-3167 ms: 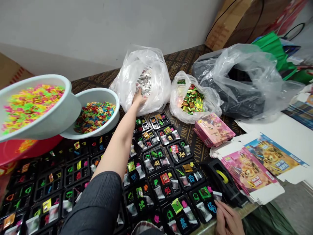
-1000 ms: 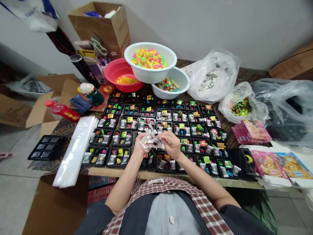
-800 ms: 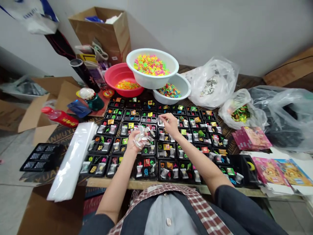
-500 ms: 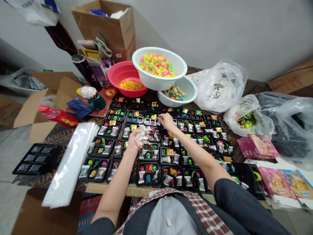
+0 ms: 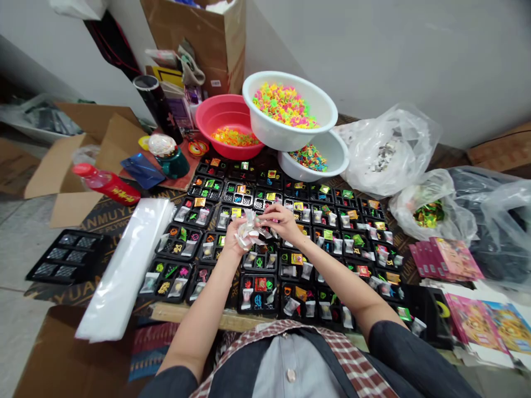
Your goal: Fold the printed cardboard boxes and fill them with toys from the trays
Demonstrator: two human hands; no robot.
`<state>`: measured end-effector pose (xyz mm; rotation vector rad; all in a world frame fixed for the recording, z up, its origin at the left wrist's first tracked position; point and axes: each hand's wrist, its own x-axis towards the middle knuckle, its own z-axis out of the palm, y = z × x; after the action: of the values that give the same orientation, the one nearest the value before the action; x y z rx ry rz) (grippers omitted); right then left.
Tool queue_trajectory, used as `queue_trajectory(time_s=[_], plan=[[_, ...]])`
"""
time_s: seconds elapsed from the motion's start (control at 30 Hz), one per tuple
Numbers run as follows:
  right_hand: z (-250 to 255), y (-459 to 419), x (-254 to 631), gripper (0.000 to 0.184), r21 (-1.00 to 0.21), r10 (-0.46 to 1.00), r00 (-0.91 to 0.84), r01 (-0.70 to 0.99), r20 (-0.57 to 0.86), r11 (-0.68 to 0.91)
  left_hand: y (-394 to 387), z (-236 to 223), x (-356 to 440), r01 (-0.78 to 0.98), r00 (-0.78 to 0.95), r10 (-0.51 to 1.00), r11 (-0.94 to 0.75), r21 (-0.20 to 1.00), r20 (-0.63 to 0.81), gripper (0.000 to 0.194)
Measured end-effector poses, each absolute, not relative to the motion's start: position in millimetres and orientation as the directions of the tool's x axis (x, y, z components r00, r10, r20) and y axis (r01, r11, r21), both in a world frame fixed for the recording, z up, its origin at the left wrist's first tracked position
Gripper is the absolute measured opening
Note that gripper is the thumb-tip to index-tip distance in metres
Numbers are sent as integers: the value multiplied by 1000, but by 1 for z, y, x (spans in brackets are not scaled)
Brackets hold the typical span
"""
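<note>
A bunch of small white wrapped packets [image 5: 249, 233] is in my left hand [image 5: 234, 235], whose fingers curl round it above the trays. My right hand [image 5: 282, 222] has its fingertips pinched at the bunch's right side; whether they grip a packet is too small to tell. Beneath both hands lie rows of black compartment trays [image 5: 258, 293]. Their sections hold small colourful plastic trinkets, shiny coloured sachets and clear-wrapped white pieces. Some trays at the back, such as the one [image 5: 238, 193] beyond my left hand, have bare sections.
Behind the trays stand a red basin [image 5: 207, 113] and two white basins [image 5: 327, 113] of plastic trinkets. Plastic bags [image 5: 415, 138] and pink printed cards [image 5: 452, 260] lie right. Clear plastic sleeves [image 5: 120, 276], stacked black trays [image 5: 62, 254] and a red bottle [image 5: 110, 185] lie left.
My right hand has drawn back from a tray at the back to the packets in my left hand. The whole view has shifted slightly to the left.
</note>
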<state>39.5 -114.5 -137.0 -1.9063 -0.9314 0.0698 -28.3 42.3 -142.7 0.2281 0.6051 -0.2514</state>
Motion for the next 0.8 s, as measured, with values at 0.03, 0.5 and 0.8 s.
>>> queue_trajectory(time_s=[0.03, 0.5, 0.8], plan=[[-136, -114, 42, 27, -781, 623, 707, 579, 336, -236, 43, -141, -29, 304, 794, -177, 944, 127, -582, 22], [-151, -76, 138, 11, -615, 521, 851, 375, -70, -694, 68, -138, -30, 246, 816, -8, 910, 334, -579, 25], [-122, -66, 97, 26, -751, 665, 746, 451, 21, -482, 65, -147, -28, 277, 811, -27, 897, 343, -584, 32]])
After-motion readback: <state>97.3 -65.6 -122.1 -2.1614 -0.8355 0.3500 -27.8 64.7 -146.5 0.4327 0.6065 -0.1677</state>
